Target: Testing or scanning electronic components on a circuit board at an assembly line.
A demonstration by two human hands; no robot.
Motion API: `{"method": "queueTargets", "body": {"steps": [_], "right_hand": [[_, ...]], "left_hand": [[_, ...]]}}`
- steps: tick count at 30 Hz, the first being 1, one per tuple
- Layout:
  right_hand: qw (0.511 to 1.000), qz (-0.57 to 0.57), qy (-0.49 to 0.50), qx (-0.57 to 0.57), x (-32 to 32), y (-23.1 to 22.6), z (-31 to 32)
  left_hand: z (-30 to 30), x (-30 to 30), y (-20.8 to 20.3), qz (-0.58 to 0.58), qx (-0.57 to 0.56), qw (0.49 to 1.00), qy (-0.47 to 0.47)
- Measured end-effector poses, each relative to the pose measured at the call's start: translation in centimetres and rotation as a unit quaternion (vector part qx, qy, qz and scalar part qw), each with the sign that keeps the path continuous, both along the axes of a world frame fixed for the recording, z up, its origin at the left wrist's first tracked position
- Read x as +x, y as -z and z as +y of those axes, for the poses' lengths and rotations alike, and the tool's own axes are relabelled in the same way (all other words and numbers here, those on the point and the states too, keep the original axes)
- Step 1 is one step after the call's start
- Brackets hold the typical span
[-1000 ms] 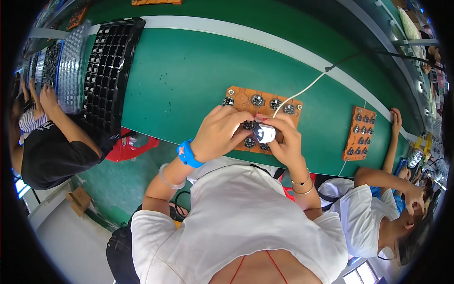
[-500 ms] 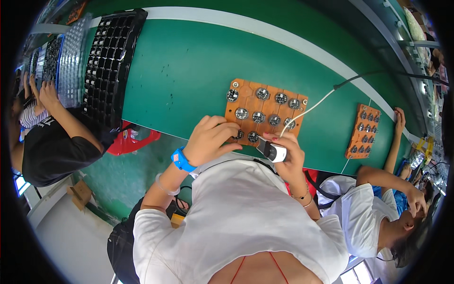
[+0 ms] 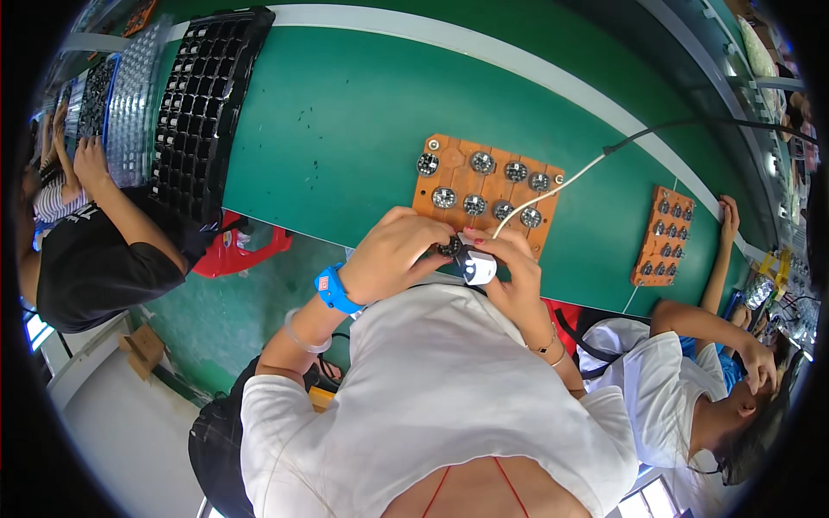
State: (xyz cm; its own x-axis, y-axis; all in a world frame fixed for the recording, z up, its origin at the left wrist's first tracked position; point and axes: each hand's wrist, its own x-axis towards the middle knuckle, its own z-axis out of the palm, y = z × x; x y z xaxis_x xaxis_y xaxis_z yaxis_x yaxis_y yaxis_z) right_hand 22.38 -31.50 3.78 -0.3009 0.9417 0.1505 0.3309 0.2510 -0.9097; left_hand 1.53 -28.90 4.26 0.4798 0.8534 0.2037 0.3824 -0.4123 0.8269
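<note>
The left hand (image 3: 393,255) has its thumb and fingers drawn together in a pinch, with a small round black part (image 3: 450,248) between their tips. The right hand (image 3: 516,276) is closed around a white-and-black handheld device (image 3: 477,267), its fingers bent over the top. The device's dark end points toward the round part; the fingers crowd the spot, so whether they touch I cannot tell

Both hands meet over the near edge of an orange board (image 3: 456,164), which lies on the green table (image 3: 345,155). Beyond the fingers, 8 similar round pieces (image 3: 474,205) show on it, in 2 rows of 4. A white cord (image 3: 553,190) runs from the device across the board's right side and joins a black cable (image 3: 682,125)

A blue watch (image 3: 335,289) sits on the left wrist. Well to the left lies a black tray (image 3: 235,121) of many cells; well to the right, a 2nd orange board (image 3: 642,253) also carries round pieces, near a co-worker's hand (image 3: 730,220) at the table's edge
</note>
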Motion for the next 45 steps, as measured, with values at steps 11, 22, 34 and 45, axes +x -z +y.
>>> {"method": "queueTargets", "body": {"steps": [11,22,34,45], "right_hand": [[0.999,0.001,0.051,0.008,2.9,0.1,-0.9],[0.999,-0.025,0.023,0.026,2.9,0.6,-1.0],[0.995,0.015,0.098,0.003,6.3,0.7,-2.3],[0.997,-0.017,0.081,0.007,6.0,0.9,-2.8]], "left_hand": [[0.1,0.7,1.0,0.162,0.058,0.985,0.023],[0.1,2.8,0.4,0.087,0.078,0.993,0.013],[0.1,4.4,0.7,0.134,0.084,0.986,0.057],[0.3,6.6,-0.1,0.058,0.072,0.994,0.054]]}}
